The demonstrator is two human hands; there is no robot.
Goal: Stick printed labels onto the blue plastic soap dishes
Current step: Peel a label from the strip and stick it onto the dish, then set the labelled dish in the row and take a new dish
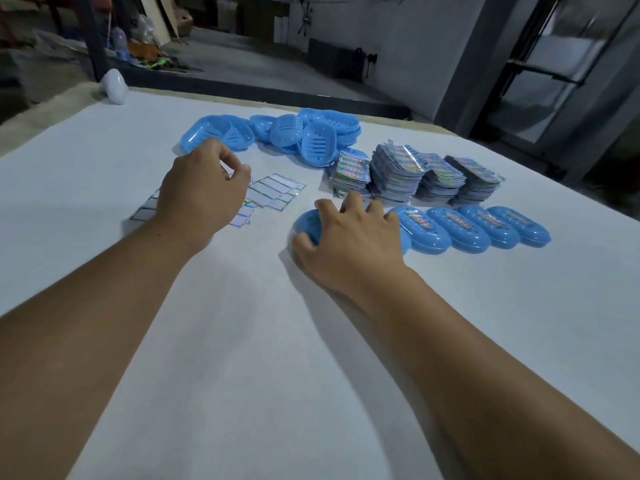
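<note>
My right hand [349,240] lies over a blue soap dish [309,223] on the white table, with the thumb curled round its near left edge and the fingers arched over its top. To its right runs a row of labelled dishes [467,228]. Behind that row stand stacks of printed labels [398,174]. A pile of unlabelled blue dishes [294,136] lies further back. My left hand [204,190] hovers over peeled backing sheets [277,194], its fingers curled with nothing visible between them.
The white table cover [242,341] stretches wide in front of my arms. A white rounded object [116,86] sits at the far left corner. Past the far edge are a dark floor, clutter and a metal frame [554,74] at the right.
</note>
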